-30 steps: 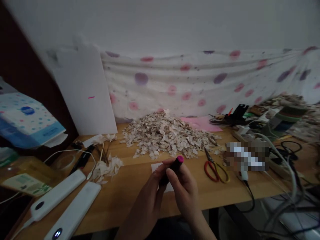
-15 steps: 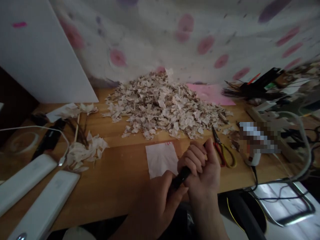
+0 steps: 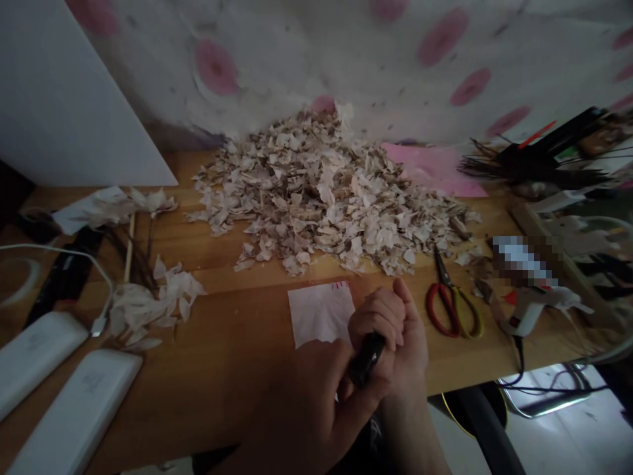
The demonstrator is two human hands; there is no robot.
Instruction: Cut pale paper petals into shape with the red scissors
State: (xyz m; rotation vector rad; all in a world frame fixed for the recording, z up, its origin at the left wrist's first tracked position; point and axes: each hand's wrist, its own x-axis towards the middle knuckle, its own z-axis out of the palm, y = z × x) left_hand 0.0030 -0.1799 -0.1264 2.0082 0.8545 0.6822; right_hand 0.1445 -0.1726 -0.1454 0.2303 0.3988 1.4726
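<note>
Black marker barrel is what I've got on my feed, sitting between both hands, and honestly not much of it shows. Its long axis runs on a diagonal, low end toward the lower left of my view, high end up and to the right, with both ends buried in fist. The left hand is wrapped around the lower end, its fingers closed and mostly hidden behind the back of the hand. The right hand has its fingers curled tight around the upper end, so that's the hand nearer the far side of the desk. Neither hand is open; both are closed on the barrel. Can't tell from here whether there's a cap on, since the tips are hidden.

Right at the knuckles, a white paper square lies on the wooden desk, partly under the right hand, with little red ticks along its far edge. Past that is a big heap of pale papery flakes against a polka-dot cloth, with a pink sheet poking out on the right. Red-and-yellow-handled scissors lie right of the hands, a hot glue gun just beyond them.
</note>
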